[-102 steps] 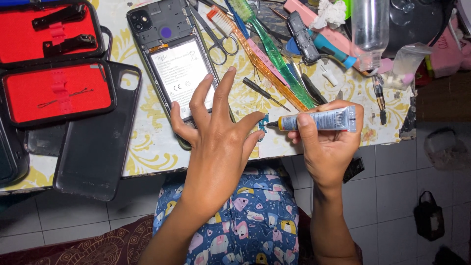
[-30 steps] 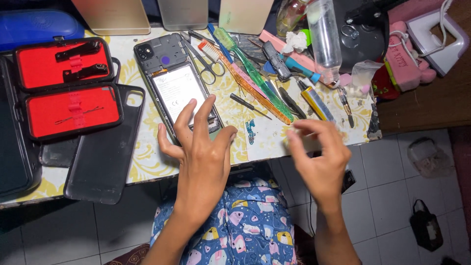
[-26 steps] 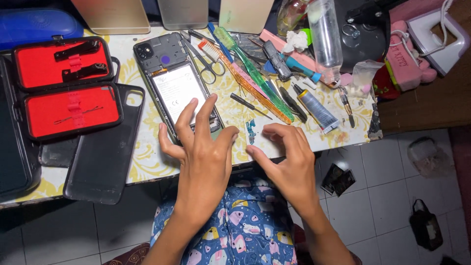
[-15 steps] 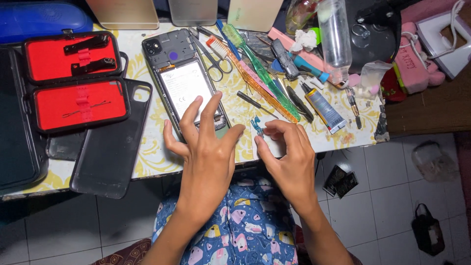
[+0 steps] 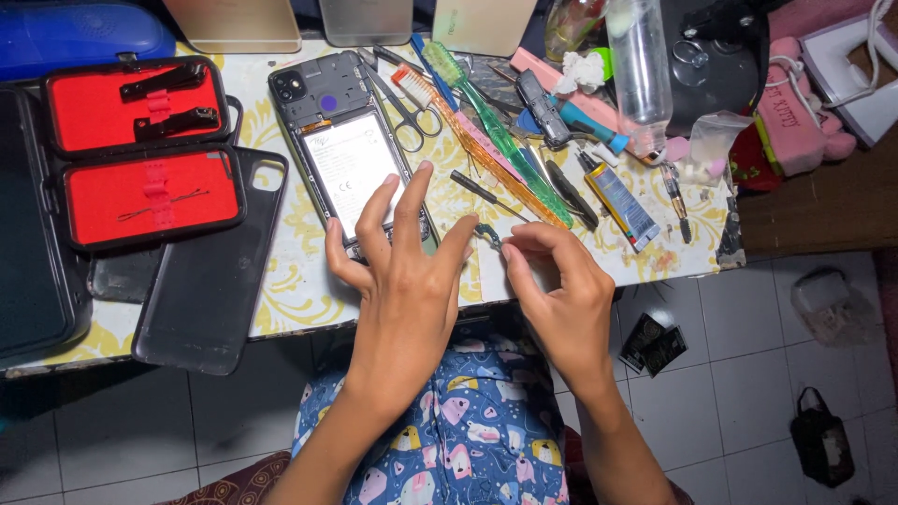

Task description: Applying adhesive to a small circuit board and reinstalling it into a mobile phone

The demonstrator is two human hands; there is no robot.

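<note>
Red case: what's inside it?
The open red case shows red lining in both halves. Two black tools sit strapped in the top half, one thin tool in the bottom half. Anything beneath the lining is hidden.

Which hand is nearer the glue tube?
Right. The right hand sits just below-left of the glue tube, not touching; the left hand is farther left, by the opened phone.

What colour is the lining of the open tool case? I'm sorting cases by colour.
Red, inside the black-rimmed tool case, seen in the head view.
</note>
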